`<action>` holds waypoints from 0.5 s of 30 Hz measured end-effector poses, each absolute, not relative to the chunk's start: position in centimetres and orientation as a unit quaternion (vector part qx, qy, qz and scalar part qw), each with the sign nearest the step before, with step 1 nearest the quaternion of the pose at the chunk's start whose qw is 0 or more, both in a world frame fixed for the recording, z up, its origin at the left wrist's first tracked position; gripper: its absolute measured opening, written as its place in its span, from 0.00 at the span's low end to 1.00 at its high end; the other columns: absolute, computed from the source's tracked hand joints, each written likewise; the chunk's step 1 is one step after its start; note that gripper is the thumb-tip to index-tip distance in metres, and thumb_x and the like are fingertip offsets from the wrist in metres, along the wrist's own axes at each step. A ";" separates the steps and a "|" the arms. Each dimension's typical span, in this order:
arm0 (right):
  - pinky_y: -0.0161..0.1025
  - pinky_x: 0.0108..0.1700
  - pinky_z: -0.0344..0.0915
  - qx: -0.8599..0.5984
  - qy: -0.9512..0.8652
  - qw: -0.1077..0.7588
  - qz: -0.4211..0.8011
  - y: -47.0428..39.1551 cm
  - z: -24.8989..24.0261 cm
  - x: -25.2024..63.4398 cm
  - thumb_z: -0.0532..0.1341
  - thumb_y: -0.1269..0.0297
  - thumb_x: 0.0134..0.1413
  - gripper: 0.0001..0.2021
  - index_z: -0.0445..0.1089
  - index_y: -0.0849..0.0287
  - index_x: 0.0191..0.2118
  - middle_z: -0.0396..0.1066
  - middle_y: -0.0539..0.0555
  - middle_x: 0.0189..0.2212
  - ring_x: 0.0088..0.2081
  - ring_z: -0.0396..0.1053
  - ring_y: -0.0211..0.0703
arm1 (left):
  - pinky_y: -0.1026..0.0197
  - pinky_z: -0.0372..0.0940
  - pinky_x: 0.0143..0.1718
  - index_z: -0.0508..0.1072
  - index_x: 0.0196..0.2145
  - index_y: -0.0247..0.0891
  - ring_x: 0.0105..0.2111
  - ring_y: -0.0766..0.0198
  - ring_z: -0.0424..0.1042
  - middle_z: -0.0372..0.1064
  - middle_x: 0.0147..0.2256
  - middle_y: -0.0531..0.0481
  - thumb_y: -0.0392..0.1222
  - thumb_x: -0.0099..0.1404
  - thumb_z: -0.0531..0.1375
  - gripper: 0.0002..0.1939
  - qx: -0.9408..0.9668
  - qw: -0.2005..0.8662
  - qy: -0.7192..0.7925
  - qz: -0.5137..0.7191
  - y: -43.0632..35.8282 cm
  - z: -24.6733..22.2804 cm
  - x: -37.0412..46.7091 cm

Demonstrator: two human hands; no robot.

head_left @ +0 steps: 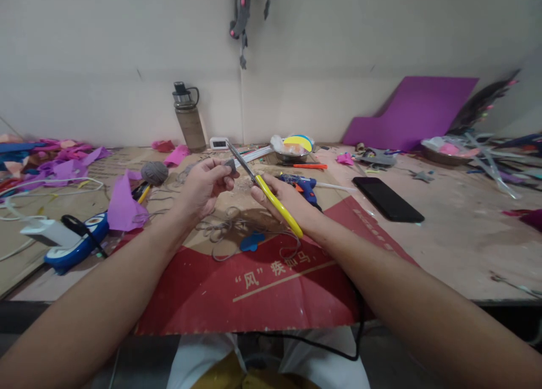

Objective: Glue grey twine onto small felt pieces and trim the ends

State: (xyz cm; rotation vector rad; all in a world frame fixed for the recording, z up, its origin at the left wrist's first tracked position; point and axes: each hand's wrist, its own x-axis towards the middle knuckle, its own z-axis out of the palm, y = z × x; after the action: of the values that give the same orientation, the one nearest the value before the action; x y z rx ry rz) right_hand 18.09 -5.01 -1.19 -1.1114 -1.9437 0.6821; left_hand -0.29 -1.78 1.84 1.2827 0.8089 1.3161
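Observation:
My left hand (209, 187) pinches a small grey piece (231, 165) between thumb and fingers. Yellow-handled scissors (277, 202) are in my right hand (285, 200), their blades pointing up and left, close to the grey piece. Thin grey yarn (228, 222) lies in loose loops on the cardboard below both hands. A blue felt shape (252, 241) rests beside the yarn. Just beyond my right hand lies a blue glue gun (307, 188).
A phone (387, 199) lies at the right. A bottle (189, 121), grey yarn ball (154, 173) and pink and purple scraps (68, 166) are at the left. A metal bowl (290, 156) stands at the back. Red-printed cardboard (254, 298) covers the front.

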 end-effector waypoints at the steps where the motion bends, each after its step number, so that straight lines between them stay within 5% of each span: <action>1: 0.37 0.32 0.52 -0.438 -0.766 0.386 0.270 -5.1 -1.1 18.1 0.55 0.52 0.56 0.12 0.59 0.55 0.33 0.56 0.46 0.26 0.28 0.53 0.36 | 0.67 0.59 0.23 0.67 0.25 0.35 0.19 0.72 0.64 0.70 0.23 0.51 0.35 0.49 0.63 0.07 0.538 0.536 0.340 0.555 -1.8 1.9 -0.3; 15: 0.37 0.33 0.53 -0.441 -0.778 0.372 0.250 -5.4 -0.8 17.9 0.52 0.48 0.59 0.15 0.62 0.56 0.35 0.58 0.46 0.27 0.29 0.54 0.36 | 0.67 0.59 0.22 0.66 0.26 0.36 0.18 0.72 0.64 0.68 0.22 0.53 0.36 0.48 0.65 0.09 0.546 0.529 0.341 0.553 -1.8 1.8 -0.2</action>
State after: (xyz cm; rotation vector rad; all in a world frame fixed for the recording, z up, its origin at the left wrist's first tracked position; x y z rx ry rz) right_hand 17.90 -5.40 -0.80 -1.1289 -1.9925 0.6418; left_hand -0.24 -1.78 1.77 1.3047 0.8146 1.3195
